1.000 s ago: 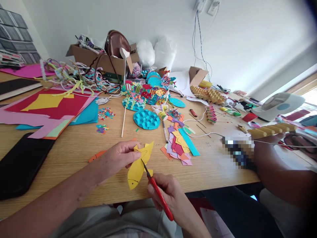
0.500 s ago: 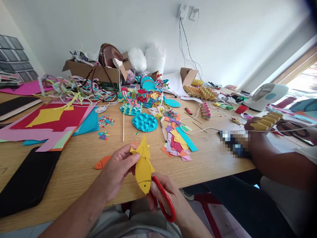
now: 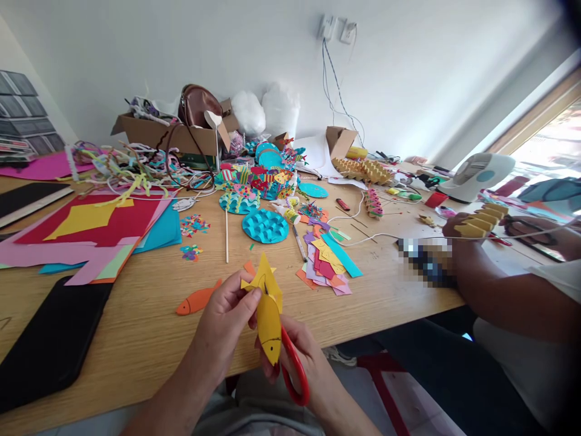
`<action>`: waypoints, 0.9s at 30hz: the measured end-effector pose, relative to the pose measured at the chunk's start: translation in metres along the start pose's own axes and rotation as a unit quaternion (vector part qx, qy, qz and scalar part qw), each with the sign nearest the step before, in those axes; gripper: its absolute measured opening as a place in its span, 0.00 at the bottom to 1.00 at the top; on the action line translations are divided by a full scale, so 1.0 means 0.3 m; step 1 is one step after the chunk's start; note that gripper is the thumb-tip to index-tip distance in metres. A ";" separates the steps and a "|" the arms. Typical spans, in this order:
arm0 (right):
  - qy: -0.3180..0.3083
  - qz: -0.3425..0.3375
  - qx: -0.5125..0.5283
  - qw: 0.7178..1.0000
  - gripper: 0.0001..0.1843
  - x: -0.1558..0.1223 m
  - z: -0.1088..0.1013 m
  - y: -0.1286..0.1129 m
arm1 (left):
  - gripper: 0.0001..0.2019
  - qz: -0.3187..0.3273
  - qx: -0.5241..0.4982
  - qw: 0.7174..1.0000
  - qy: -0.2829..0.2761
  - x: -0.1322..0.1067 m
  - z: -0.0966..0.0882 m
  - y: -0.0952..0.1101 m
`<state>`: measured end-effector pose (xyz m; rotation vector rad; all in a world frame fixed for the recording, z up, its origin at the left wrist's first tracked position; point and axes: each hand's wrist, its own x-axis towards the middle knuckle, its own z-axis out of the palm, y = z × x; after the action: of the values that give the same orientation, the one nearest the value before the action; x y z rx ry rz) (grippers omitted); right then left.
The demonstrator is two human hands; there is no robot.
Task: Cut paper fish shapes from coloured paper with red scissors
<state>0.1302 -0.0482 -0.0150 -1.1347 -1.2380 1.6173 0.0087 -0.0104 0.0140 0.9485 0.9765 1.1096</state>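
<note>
Pinched by its tail end, a yellow paper fish (image 3: 269, 324) with a drawn eye and gill line is in my left hand (image 3: 231, 309). My right hand (image 3: 297, 345) grips red-handled scissors (image 3: 297, 375) just to the right of the fish. The scissor blades are mostly hidden behind the yellow paper, near the line where tail meets body. An orange paper fish (image 3: 195, 301) lies on the table left of my left hand, partly covered by it.
Paper scraps (image 3: 324, 266), a blue textured disc (image 3: 265, 225) and a pen (image 3: 299, 243) lie ahead. Coloured paper sheets (image 3: 86, 221) and a black case (image 3: 49, 345) are at left. At right, another person's arm (image 3: 485, 266) holds folded yellow paper (image 3: 481, 223).
The yellow fish has turned and curved slightly, and my hands and the scissors have shifted a little. More of the orange fish shows now.
</note>
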 end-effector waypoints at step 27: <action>0.060 -0.040 0.018 0.997 0.29 0.018 -0.084 0.032 | 0.07 -0.016 0.030 0.998 -0.046 0.066 0.094 -0.036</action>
<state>0.1520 -0.0385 -0.0283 -1.1288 -1.1569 1.4852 0.0416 0.0037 0.0092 1.0204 0.9520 1.0059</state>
